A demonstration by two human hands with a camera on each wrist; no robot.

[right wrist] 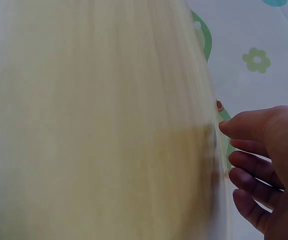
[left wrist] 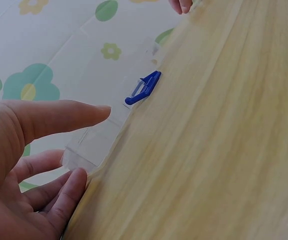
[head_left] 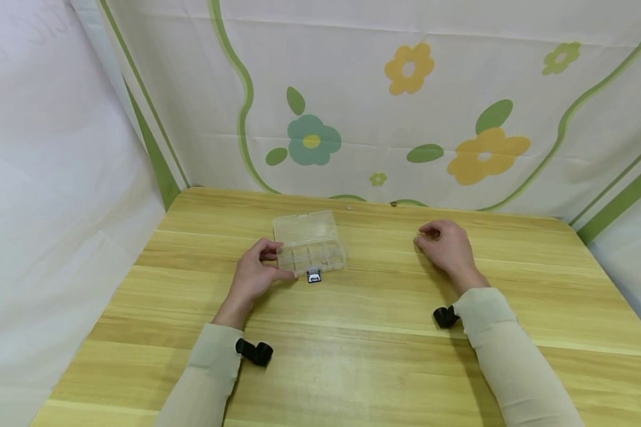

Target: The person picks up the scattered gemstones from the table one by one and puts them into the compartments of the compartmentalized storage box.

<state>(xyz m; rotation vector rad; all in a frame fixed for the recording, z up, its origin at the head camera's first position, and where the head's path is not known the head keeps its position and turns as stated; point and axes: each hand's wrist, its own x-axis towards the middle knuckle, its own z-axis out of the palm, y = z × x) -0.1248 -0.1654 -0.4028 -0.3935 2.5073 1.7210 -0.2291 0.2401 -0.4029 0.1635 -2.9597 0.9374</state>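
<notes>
A clear plastic compartment box (head_left: pixel 312 256) lies on the table with its see-through lid (head_left: pixel 304 228) folded back. Its blue latch (left wrist: pixel 146 89) hangs at the front side and looks dark in the head view. My left hand (head_left: pixel 254 270) holds the box's left end, thumb along the front and the other fingers round the end. Well to the right, my right hand (head_left: pixel 446 246) hovers low over the tabletop. Its fingers (right wrist: pixel 254 182) are loosely bent, thumb and forefinger slightly apart, and nothing shows between them.
The wooden table (head_left: pixel 352 356) ends at a white curtain (head_left: pixel 352 89) with printed flowers. By its back edge lie a small brown piece (head_left: pixel 393 204) and a tiny whitish piece (head_left: pixel 349 207). Both wrists carry black cameras.
</notes>
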